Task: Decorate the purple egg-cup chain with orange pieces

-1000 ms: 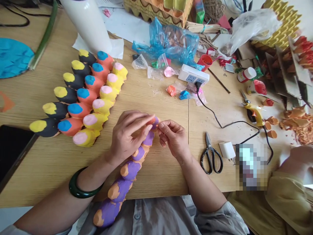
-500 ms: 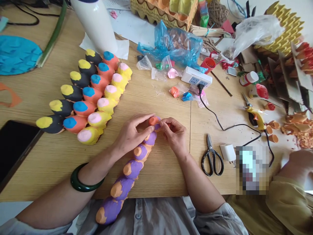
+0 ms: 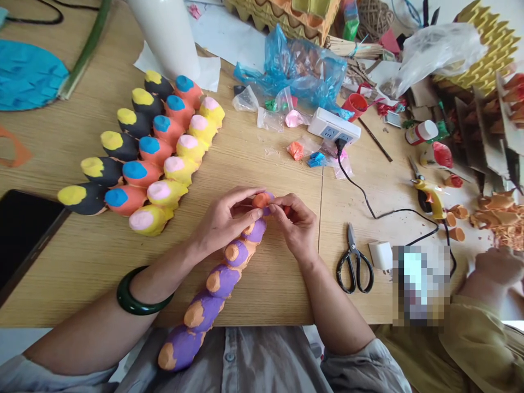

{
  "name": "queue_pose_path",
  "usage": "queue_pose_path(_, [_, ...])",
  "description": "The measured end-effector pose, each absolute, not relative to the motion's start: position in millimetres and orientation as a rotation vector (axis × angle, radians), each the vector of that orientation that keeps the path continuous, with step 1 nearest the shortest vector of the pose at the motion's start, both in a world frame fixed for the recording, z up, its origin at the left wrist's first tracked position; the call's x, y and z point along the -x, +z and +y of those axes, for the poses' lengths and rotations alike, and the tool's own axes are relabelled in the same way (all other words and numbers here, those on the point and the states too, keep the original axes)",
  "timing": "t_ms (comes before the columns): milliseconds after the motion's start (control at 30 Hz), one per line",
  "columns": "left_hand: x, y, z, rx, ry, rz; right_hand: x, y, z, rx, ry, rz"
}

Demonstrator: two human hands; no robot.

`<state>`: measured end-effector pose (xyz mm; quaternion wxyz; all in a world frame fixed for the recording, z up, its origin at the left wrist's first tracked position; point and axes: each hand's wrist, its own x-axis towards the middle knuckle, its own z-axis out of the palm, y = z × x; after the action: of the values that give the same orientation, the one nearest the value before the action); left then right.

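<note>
My left hand grips the far end of an egg-carton strip, its bumps coated in purple clay with bare orange tips. The strip slants down toward me, its near end past the table edge. The farthest bump's tip carries brighter orange clay. My right hand pinches at that bump's right side, fingers closed, with a bit of orange clay showing between them. What lies under the fingertips is hidden. To the left are finished-looking egg-carton rows in black with yellow tips, orange with blue tips and yellow with pink tips.
Black-handled scissors and a white adapter lie right of my arm. A power strip trails a cord. Clay packets and a blue bag are behind. A phone lies left; another person's arm is right.
The view has shifted slightly. Both hands stay at the strip's far end in nearly the same pose. The other person's hand at right has moved a little.
</note>
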<state>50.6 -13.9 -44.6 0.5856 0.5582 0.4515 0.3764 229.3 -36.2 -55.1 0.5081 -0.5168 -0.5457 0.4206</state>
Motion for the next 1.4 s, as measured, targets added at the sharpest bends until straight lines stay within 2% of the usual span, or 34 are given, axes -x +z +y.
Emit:
queue_pose_path(367, [-50,-48,-16,-1.356,0.894,1.044,-224,-52,-38,1.263,1.075,-1.239])
queue_pose_path(833, [-51,-40,-13,-1.057,0.84,1.044,-224,-56,-41,1.255,1.089,-1.267])
queue_pose_path(1167, [-52,-40,-15,-1.058,0.848,1.115,-221,-49,-39,1.249,1.274,-0.876])
queue_pose_path(1400, [-50,-38,-15,-1.078,0.838,1.106,-218,-46,-37,1.155,1.717,-0.723])
